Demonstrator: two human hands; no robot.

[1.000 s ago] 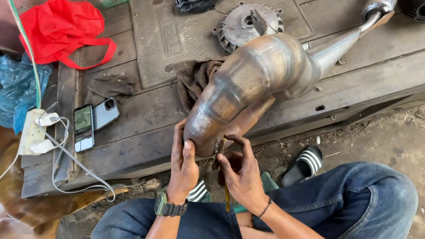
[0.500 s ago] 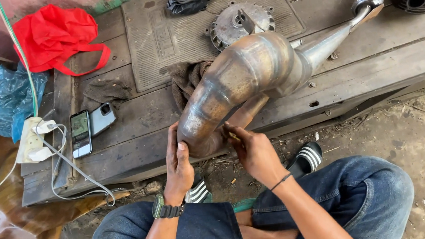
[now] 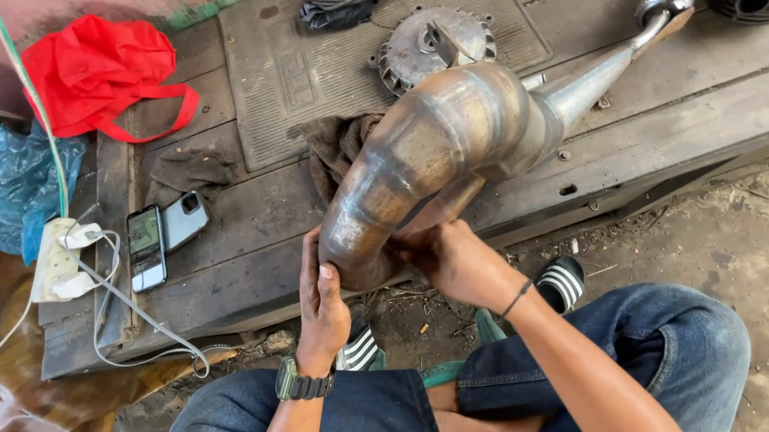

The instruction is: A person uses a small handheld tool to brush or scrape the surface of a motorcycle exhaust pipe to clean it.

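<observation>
Left hand, right hand, both gripping

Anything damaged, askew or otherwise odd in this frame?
The metal exhaust pipe held by the left hand and right hand is blotchy and discoloured. Two phones lie on the rough wooden platform among loose white cables.

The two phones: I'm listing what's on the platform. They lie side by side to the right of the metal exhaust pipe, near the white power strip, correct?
Not quite. The head view shows the two phones to the left of the metal exhaust pipe, not the right. They do lie side by side near the white power strip.
</observation>
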